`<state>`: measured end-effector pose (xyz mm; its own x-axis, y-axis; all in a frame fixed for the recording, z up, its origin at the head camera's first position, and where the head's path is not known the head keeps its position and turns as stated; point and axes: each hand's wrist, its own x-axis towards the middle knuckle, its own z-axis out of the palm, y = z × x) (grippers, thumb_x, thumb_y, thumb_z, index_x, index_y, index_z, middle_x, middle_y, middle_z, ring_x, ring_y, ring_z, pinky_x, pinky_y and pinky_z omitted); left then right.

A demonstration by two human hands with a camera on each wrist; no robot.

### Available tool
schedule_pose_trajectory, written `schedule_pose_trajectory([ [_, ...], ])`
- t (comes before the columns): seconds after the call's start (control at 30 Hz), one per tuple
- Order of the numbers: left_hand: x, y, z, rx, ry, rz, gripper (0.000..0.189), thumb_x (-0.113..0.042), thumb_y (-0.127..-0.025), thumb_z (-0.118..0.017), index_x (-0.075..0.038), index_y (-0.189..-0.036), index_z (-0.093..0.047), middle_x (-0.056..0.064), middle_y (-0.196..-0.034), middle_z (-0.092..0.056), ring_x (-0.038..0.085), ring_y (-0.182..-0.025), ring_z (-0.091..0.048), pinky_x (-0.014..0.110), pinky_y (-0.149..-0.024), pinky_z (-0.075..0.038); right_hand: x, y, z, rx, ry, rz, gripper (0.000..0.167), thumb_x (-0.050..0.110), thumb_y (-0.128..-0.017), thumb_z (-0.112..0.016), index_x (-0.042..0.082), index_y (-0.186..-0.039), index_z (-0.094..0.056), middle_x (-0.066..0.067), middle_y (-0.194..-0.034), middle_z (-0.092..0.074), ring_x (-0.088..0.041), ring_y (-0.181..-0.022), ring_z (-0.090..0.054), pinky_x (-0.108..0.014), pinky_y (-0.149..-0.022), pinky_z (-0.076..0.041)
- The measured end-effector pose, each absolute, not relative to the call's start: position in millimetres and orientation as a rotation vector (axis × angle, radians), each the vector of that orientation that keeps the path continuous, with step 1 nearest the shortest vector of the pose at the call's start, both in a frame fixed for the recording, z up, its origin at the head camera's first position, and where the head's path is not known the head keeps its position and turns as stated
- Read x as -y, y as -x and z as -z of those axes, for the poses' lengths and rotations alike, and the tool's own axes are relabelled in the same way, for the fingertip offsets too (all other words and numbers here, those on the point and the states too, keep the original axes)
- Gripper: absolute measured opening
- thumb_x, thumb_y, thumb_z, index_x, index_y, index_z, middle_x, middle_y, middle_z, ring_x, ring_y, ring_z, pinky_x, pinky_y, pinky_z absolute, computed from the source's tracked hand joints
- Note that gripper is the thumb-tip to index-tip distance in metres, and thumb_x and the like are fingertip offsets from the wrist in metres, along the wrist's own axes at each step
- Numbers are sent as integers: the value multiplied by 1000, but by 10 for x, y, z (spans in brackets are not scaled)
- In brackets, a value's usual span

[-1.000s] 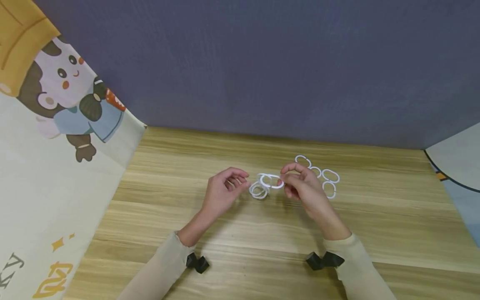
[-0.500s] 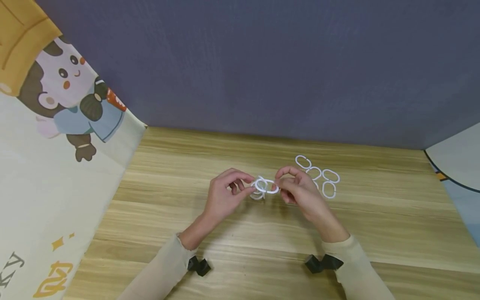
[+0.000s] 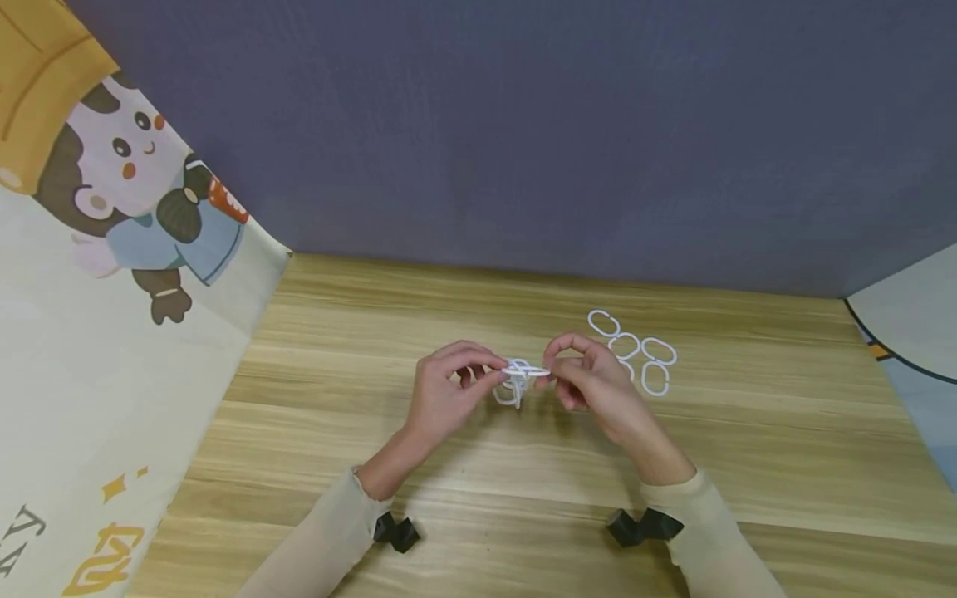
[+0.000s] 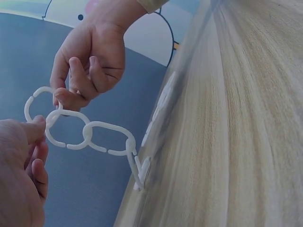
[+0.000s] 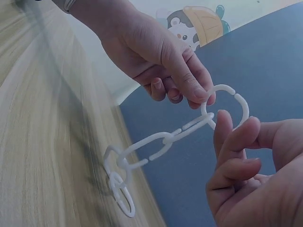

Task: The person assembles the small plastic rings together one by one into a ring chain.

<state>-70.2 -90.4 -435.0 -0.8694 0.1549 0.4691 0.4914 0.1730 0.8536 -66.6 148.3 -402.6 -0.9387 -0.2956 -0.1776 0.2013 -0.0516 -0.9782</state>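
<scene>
A short chain of white plastic links (image 4: 112,125) hangs between both hands, its lower end down near the wooden tabletop. Its top link (image 5: 243,101) is oval with a small gap in its side, and appears edge-on in the head view. My left hand (image 3: 449,386) pinches this top link on its left side between thumb and fingers. From the opposite side, my right hand (image 3: 606,386) pinches the same link with its fingertips. Lower links (image 5: 124,196) dangle beneath, some overlapping in the head view. Whether the lowest one touches the table is hard to tell.
Several loose white links (image 3: 659,350) lie on the wooden table (image 3: 748,432) behind my right hand, one partly hidden by it. A dark blue-grey panel (image 3: 478,141) rises at the back edge. A wall with a cartoon print (image 3: 142,166) stands at left.
My left hand, apart from the chain a second ago, has moved right and now pinches the top link. My right hand has shifted slightly left, and the link has tilted edge-on.
</scene>
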Motion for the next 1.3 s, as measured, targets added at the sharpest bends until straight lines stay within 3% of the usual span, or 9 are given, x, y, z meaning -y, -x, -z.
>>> schedule_pose_trajectory([
  [0.3, 898, 749, 4346, 2178, 521, 1748, 11, -1, -89, -92, -6, -95, -85, 5, -84, -79, 9, -69, -62, 18, -59, -48, -1550, 761, 4041, -1935, 45, 2069, 3, 8, -112, -60, 5, -112, -62, 1, -82, -75, -5, -56, -51, -20, -53, -38],
  [0.93, 863, 838, 4341, 2161, 410, 1792, 11, -3, -88, -93, -5, -95, -85, 6, -84, -79, 9, -70, -62, 15, -60, -45, -1888, 1118, 4141, -2091, -73, 2178, 8, 9, -112, -63, 10, -107, -69, 5, -81, -70, -6, -60, -51, -19, -53, -37],
  [1.17, 852, 871, 4329, 2167, 393, 1780, 11, -3, -88, -93, -3, -96, -85, 7, -84, -79, 8, -69, -61, 15, -60, -46, -2022, 1290, 4198, -2173, -151, 2239, 11, 9, -109, -68, -2, -113, -69, 5, -78, -71, -5, -58, -51, -18, -52, -42],
  [1.3, 843, 891, 4326, 2166, 394, 1758, 11, -3, -88, -93, -4, -95, -85, 7, -84, -79, 7, -69, -61, 15, -60, -46, -2093, 1372, 4244, -2198, -153, 2273, 9, 8, -109, -69, -1, -111, -70, 4, -78, -71, -5, -58, -51, -19, -52, -42],
])
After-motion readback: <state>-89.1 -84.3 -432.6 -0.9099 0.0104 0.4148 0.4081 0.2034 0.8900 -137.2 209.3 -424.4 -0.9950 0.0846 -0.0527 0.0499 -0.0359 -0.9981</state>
